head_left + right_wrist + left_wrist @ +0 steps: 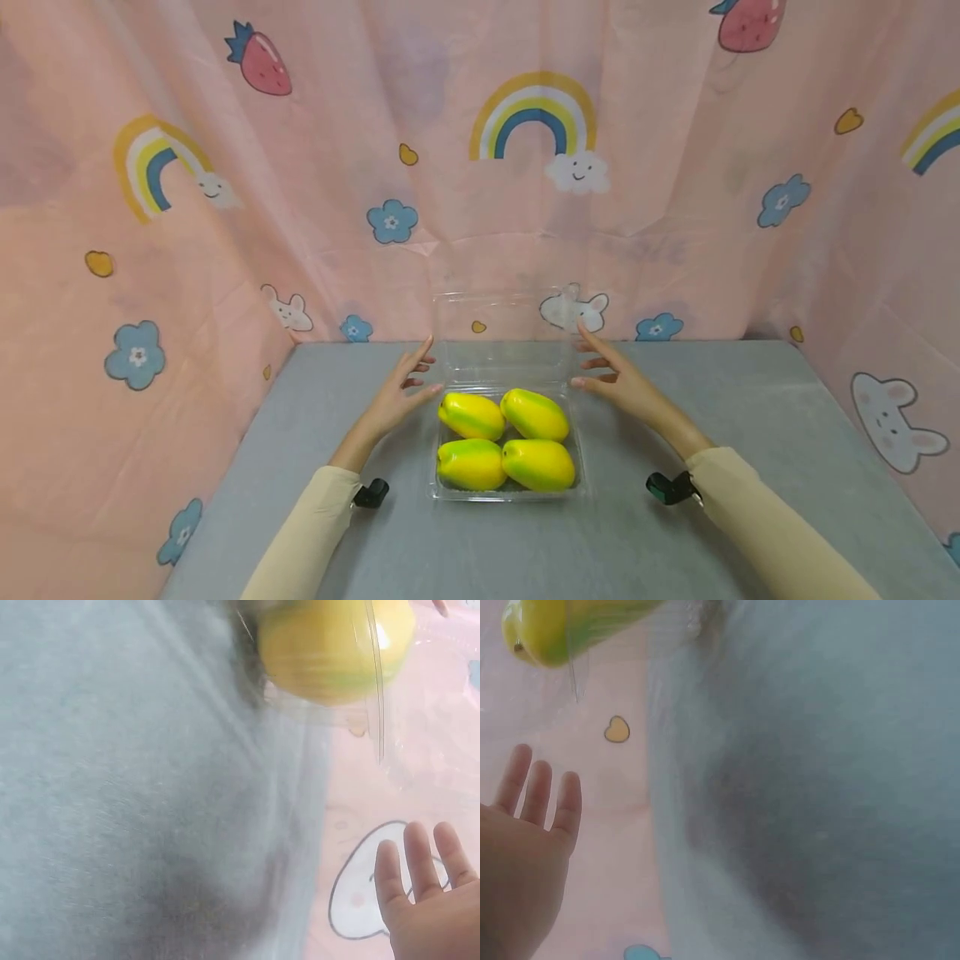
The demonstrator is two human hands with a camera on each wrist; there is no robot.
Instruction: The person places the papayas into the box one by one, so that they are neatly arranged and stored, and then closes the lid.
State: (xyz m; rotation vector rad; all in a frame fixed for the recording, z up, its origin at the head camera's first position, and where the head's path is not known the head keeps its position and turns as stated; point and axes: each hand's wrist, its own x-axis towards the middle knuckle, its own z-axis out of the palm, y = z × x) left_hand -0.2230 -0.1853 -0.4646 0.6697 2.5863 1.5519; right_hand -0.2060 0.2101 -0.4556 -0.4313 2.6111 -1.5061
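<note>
A clear plastic clamshell box (pixel 508 497) stands on the table with its transparent lid (pixel 510 360) raised at the back. Inside its base lie several oval yellow-green fruits that look like mangoes (pixel 538 465), in two rows. My left hand (pixel 396 397) is at the lid's left side, fingers extended, thumb tip close to the back left corner of the base. On the opposite side my right hand (pixel 617 380) mirrors it, fingers spread and pointing toward the lid's right edge. Both wrist views show straight fingers with nothing held, and part of a mango (pixel 551 634) behind clear plastic.
The grey tabletop (pixel 510 550) extends around the box. A pink curtain (pixel 450 267) printed with rainbows, flowers and rabbits hangs behind and along both sides. Small black devices sit at the left wrist (pixel 372 493) and right wrist (pixel 670 488).
</note>
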